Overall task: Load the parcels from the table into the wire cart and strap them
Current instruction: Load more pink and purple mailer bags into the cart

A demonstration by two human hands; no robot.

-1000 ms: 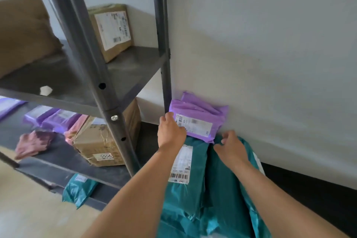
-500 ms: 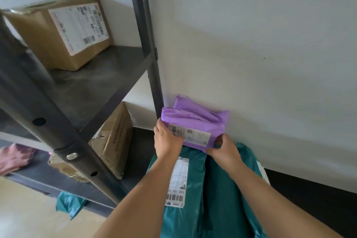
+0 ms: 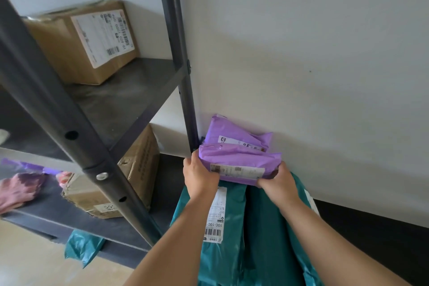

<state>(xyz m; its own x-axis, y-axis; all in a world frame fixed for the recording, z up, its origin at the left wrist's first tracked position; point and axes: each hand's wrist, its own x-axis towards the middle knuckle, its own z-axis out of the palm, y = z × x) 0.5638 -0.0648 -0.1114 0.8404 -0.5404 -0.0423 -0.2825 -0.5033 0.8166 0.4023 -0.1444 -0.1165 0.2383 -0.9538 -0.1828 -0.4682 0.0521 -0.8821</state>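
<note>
Item: purple parcel, lower centre. I am watching left hand and right hand holding its ends, each grip curled closed on it, above teal parcels. Second parcel is leaning behind. No cart is showing; I am judging loading midway, strapping undone.

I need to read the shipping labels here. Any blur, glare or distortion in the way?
Head view: soft, even light, no harsh glare; the wide lens slants the near shelf post; the barcode label on the teal parcel reads sharply, but the one on the front purple parcel, gripped by the left hand and right hand, is blurred.
</note>
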